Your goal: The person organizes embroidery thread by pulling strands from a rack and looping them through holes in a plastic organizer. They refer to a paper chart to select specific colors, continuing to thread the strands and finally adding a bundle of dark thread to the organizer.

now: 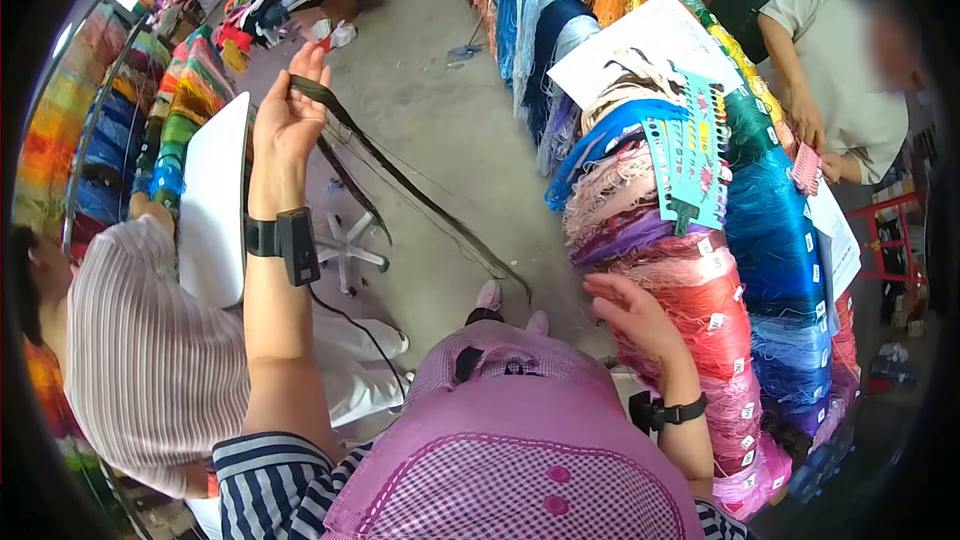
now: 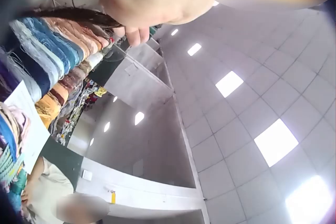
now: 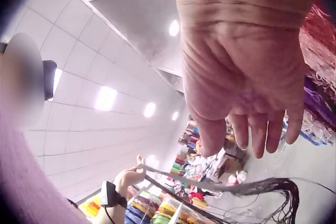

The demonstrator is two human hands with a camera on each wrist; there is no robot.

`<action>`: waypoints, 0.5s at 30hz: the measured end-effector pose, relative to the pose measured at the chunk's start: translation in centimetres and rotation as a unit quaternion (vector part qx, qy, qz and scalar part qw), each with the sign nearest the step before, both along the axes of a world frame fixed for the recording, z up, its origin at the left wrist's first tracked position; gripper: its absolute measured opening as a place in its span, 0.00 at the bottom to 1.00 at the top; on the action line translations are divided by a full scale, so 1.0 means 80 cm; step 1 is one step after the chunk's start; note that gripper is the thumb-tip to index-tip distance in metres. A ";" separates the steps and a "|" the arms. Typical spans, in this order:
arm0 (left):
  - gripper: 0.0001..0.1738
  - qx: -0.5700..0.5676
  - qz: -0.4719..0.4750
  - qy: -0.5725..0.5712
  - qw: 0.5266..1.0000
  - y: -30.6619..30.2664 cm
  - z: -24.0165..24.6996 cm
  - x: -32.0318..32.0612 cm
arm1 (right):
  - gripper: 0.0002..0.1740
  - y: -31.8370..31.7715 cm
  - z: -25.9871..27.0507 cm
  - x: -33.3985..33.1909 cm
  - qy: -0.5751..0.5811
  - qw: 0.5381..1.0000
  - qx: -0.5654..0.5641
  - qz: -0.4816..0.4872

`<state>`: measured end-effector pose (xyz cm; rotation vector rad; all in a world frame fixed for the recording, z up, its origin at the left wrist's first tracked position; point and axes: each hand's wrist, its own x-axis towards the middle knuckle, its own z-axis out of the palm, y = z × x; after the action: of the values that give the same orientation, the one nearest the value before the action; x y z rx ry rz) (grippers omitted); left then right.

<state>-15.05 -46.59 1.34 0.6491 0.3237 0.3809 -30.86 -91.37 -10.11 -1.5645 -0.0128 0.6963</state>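
Note:
My raised left hand (image 1: 288, 125) holds a dark olive skein of thread (image 1: 352, 122) near the fingers. From there the skein hangs in two strands, the longer one sweeping down to the right with loose ends over the floor. In the left wrist view the skein (image 2: 73, 15) runs out past the hand's underside. My right hand (image 1: 637, 315) holds nothing, its fingers extended beside the red and pink thread hanks (image 1: 675, 290). The right wrist view shows its bare palm (image 3: 241, 77), with the dark skein (image 3: 273, 184) beyond the fingertips.
Racks of blue hanks (image 1: 770, 240) stand on my right, topped by a paper sheet (image 1: 640, 50) and a turquoise punched card (image 1: 690, 160). A person (image 1: 850, 70) works behind them. To my left sits another person (image 1: 160, 340) by a white board (image 1: 215, 205). A chair base (image 1: 350, 250) stands near.

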 end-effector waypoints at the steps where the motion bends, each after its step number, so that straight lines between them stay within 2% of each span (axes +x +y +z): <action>1: 0.22 -0.004 -0.007 0.006 1.000 0.003 -0.002 0.014 | 0.21 -0.001 0.000 0.004 0.000 1.000 0.001 -0.006; 3: 0.21 0.012 -0.058 0.029 0.998 -0.006 -0.005 0.029 | 0.17 0.005 0.003 0.014 0.050 0.998 -0.037 -0.024; 5: 0.20 0.021 -0.182 0.012 0.983 -0.007 -0.016 0.042 | 0.15 0.022 0.011 0.026 0.033 0.997 -0.032 -0.063; 9: 0.19 0.060 -0.294 0.023 0.954 -0.026 -0.005 0.066 | 0.14 0.059 0.031 0.064 -0.030 0.997 -0.039 -0.060; 11: 0.18 0.065 -0.429 -0.006 0.901 -0.018 -0.003 0.081 | 0.14 0.080 0.041 0.081 -0.056 0.995 -0.053 -0.057; 12: 0.18 0.111 -0.376 0.053 0.918 -0.046 0.029 0.070 | 0.14 0.090 0.047 0.088 -0.079 0.994 -0.051 -0.056; 13: 0.18 0.110 -0.386 0.052 0.915 -0.045 0.034 0.078 | 0.13 0.098 0.051 0.096 -0.103 0.992 -0.050 -0.055; 15: 0.19 0.095 -0.503 -0.025 0.858 -0.041 0.042 0.091 | 0.13 0.107 0.054 0.111 -0.101 0.992 -0.045 -0.054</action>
<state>-7.73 -49.87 4.69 0.9096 -0.1355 -0.5888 -21.96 -82.78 -5.79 -1.7043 -0.0478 0.4567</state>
